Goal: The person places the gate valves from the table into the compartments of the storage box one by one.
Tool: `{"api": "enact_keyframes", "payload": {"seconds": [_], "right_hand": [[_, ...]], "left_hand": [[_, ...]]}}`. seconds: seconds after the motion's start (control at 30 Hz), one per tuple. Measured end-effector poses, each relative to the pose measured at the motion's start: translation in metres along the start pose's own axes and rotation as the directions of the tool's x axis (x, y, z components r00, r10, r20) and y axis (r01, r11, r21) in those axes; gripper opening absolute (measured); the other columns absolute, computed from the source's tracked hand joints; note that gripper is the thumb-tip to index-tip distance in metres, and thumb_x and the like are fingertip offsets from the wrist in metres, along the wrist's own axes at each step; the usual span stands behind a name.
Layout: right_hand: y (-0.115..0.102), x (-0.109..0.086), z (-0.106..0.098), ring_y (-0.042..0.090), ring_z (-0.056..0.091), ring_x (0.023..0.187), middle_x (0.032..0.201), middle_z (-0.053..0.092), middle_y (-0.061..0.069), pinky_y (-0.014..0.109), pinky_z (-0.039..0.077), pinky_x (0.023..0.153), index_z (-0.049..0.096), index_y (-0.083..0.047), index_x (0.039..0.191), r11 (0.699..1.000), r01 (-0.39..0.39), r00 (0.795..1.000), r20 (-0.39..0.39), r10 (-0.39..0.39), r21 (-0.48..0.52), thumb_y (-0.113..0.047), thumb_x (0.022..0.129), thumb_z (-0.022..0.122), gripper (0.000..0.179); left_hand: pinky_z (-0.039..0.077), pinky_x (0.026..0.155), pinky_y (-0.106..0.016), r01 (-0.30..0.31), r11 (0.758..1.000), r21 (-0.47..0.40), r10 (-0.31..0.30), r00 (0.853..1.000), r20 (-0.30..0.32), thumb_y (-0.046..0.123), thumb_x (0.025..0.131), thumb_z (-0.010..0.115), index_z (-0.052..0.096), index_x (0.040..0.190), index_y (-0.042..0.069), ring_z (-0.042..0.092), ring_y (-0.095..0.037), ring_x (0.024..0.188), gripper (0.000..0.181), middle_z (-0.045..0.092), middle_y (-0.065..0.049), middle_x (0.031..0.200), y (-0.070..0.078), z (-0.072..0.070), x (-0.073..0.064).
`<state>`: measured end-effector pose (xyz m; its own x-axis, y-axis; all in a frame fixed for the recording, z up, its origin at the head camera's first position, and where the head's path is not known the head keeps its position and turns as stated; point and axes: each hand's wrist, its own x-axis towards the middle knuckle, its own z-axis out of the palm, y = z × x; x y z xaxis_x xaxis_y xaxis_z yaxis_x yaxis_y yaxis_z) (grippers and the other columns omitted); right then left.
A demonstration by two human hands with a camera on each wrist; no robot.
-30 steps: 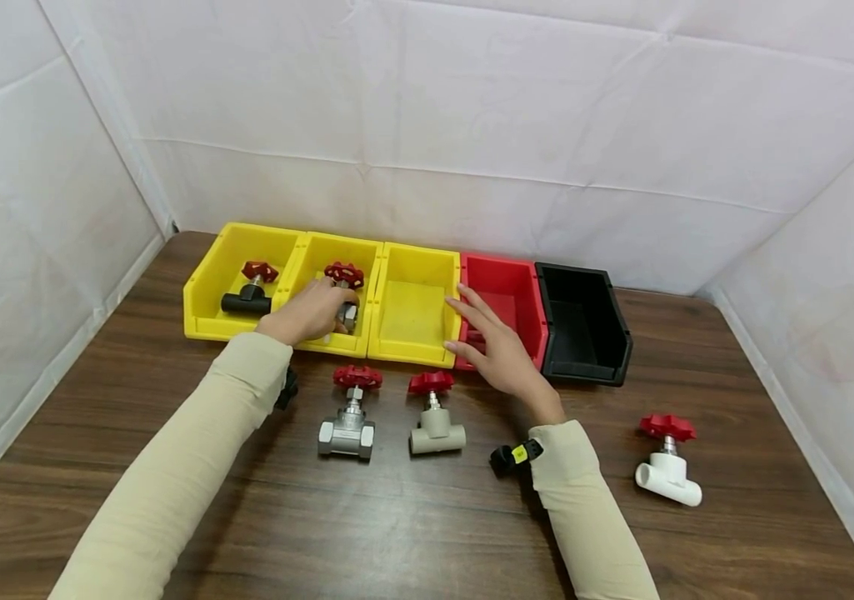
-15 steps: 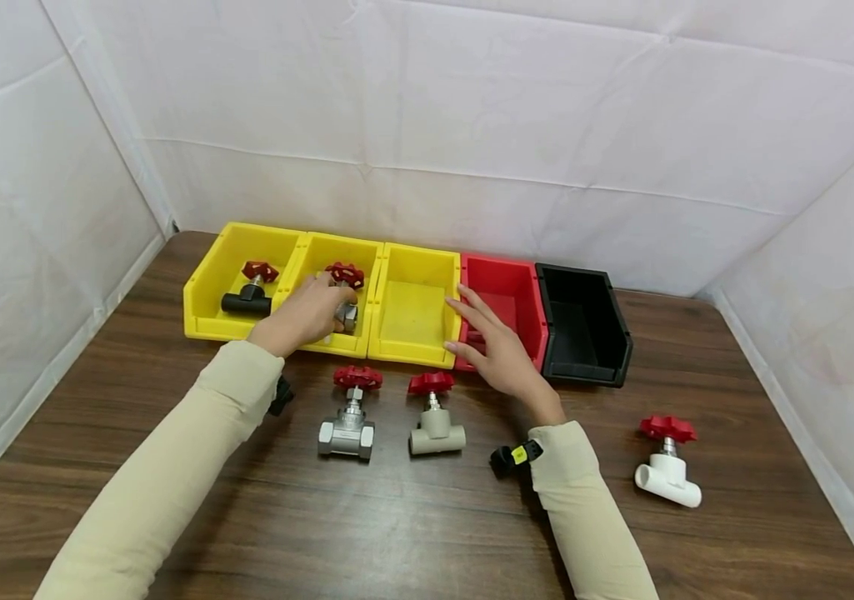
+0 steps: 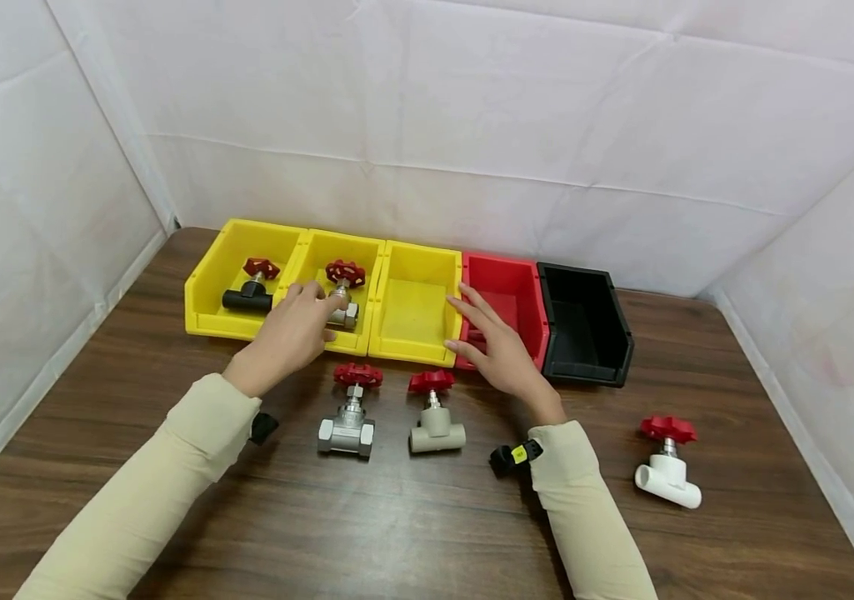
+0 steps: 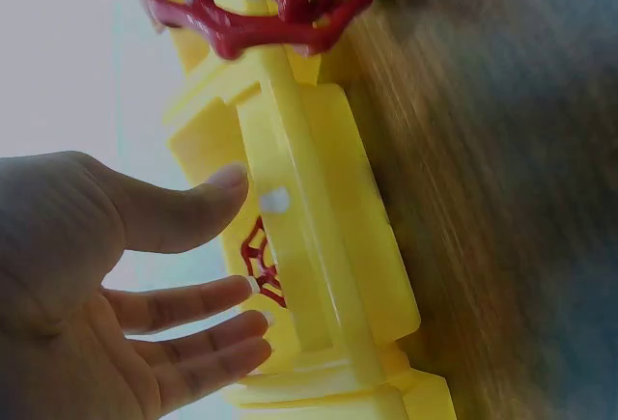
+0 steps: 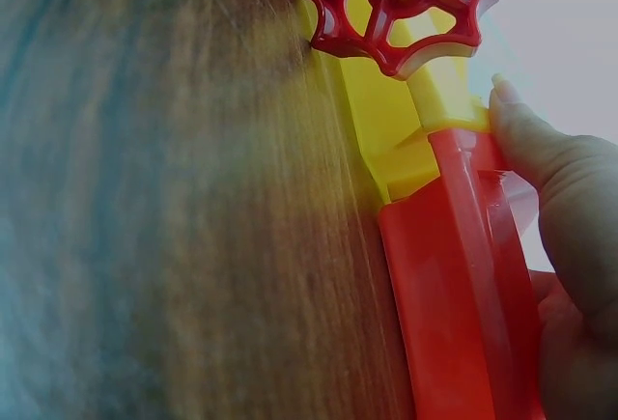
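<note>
My left hand (image 3: 287, 333) is at the front of the second yellow bin (image 3: 327, 343), fingers spread and holding nothing. In that bin lies a metal valve (image 3: 347, 315) with a red handwheel, partly hidden by the fingers. The left wrist view shows the thumb and fingers (image 4: 193, 304) apart, with a red handwheel (image 4: 261, 264) behind them. My right hand (image 3: 500, 354) rests with extended fingers over the wall between the third yellow bin (image 3: 413, 312) and the red bin (image 3: 509, 265). Something red in the red bin is mostly hidden by this hand.
A black valve (image 3: 248, 298) lies in the leftmost yellow bin (image 3: 205, 323). A black bin (image 3: 584, 367) ends the row. On the table in front are a metal valve (image 3: 347, 433), a beige valve (image 3: 437, 433) and, far right, a white valve (image 3: 668, 479). White sheeting (image 3: 471, 108) stands behind.
My left hand has let go of the metal valve in the second yellow bin and drawn back toward the front left. The right hand has stayed in place.
</note>
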<state>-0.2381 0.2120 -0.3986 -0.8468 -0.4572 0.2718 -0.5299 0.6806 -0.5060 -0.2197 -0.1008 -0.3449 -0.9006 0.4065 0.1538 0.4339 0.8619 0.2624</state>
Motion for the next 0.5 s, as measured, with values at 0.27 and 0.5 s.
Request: {"api": "enact_keyframes", "payload": {"seconds": [0.27, 0.5], "right_hand": [[0.000, 0.000, 0.000, 0.023, 0.040, 0.131, 0.158, 0.015, -0.010, 0.043, 0.043, 0.097, 0.032, -0.029, 0.150, 1.000, -0.002, 1.000, -0.007, 0.002, 0.000, -0.035, 0.090, 0.066, 0.069], [0.000, 0.000, 0.001, 0.023, 0.040, 0.131, 0.158, 0.015, -0.011, 0.042, 0.044, 0.096, 0.033, -0.029, 0.150, 1.000, -0.003, 1.000, -0.005, 0.003, 0.005, -0.036, 0.090, 0.065, 0.069]], "left_hand": [[0.046, 0.076, -0.043, -0.086, 0.996, -0.023, 0.082, 0.988, -0.131, 0.006, 0.082, 0.075, 0.066, 0.116, 0.003, 0.049, -0.036, 0.094, 0.035, 0.056, -0.022, 0.108, 0.014, -0.004, -0.025], [0.047, 0.078, -0.044, -0.141, 0.983, -0.116, 0.121, 0.978, -0.169, 0.005, 0.083, 0.074, 0.064, 0.118, 0.001, 0.053, -0.034, 0.095, 0.036, 0.057, -0.018, 0.105, 0.025, -0.005, -0.052]]}}
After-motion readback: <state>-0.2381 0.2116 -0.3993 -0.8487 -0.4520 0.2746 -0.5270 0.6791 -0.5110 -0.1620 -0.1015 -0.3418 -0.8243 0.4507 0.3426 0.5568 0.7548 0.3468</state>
